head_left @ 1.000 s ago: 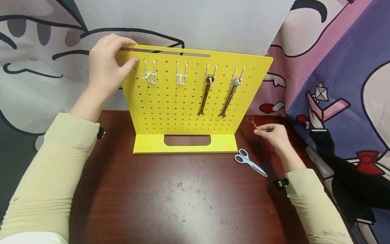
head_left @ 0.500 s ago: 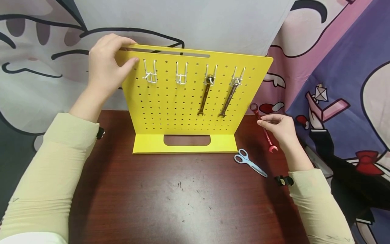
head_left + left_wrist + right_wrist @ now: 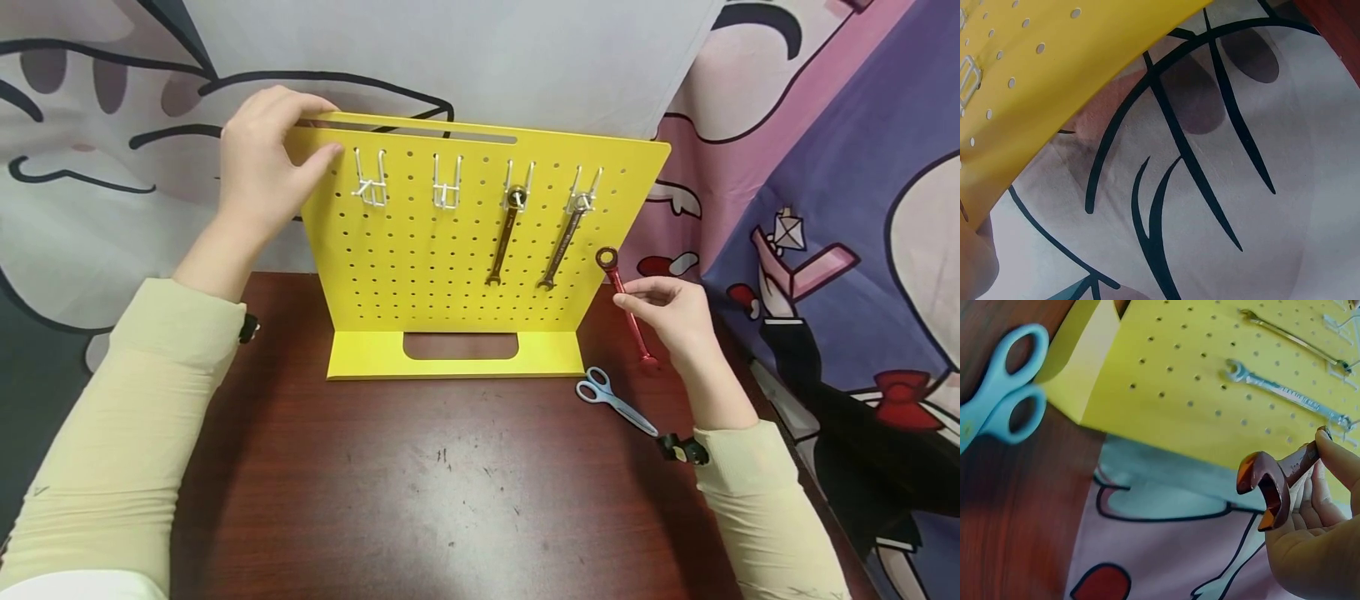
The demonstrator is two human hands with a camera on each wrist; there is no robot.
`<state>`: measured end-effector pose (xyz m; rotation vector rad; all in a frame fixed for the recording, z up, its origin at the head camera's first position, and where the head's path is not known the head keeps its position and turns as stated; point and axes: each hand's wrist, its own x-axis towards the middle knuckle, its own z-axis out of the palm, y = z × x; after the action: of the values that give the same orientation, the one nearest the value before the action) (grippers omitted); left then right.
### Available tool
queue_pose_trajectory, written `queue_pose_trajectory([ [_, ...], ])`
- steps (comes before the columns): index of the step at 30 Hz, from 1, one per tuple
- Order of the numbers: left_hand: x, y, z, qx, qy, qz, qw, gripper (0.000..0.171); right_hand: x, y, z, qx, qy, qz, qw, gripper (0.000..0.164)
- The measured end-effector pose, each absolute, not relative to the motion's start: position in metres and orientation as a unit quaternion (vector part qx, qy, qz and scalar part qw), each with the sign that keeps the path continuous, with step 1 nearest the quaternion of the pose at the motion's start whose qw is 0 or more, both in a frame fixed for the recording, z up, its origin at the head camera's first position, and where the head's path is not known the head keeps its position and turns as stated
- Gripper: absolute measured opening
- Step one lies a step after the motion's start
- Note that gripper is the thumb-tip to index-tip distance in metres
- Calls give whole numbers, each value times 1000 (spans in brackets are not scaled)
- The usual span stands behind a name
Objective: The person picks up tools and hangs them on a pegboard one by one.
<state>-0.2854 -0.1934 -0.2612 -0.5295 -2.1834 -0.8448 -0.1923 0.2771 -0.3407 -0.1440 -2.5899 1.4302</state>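
Observation:
A yellow pegboard (image 3: 420, 275) stands upright on the table, and my left hand (image 3: 266, 162) grips its top left corner, thumb in front and fingers behind. My right hand (image 3: 671, 312) pinches a red combination wrench (image 3: 632, 321) by its shank, just beside the board's right edge. The wrench's ring end points up and its open end down; that open jaw faces the camera in the right wrist view. Two metal wrenches hang from white hooks on the board: a darker one (image 3: 503, 242) and a silver one (image 3: 562, 246). Two hooks further left, one the leftmost hook (image 3: 370, 185), carry nothing.
Light blue scissors (image 3: 615, 402) lie on the dark red-brown table (image 3: 420, 483) near the board's front right corner. Behind the board hangs a printed cloth (image 3: 525, 58), and another patterned cloth (image 3: 847, 208) covers the right side.
My right hand has lifted the red wrench from low by the table, first up and right, then left toward the board's right edge. The left hand keeps its grip on the corner.

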Motion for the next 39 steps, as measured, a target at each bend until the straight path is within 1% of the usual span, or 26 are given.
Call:
queue_pose_trajectory([
  [5,-285,-193,-261,-204,-849,-329,361,29,-193,260,-341,-29,-862,498,89,22],
  [9,-285,-193,-262,-205,-848,-329,361,29,-193,245,-342,-16,-851,518,79,19],
  [16,-286,-193,-262,-208,-846,-331,363,29,-197,216,-344,6,-849,526,57,29],
  [31,-285,-193,-261,-203,-844,-345,356,31,-204,145,-350,51,-802,594,20,21],
  [39,-286,-194,-262,-201,-846,-340,358,31,-207,112,-348,69,-780,622,35,19],
])
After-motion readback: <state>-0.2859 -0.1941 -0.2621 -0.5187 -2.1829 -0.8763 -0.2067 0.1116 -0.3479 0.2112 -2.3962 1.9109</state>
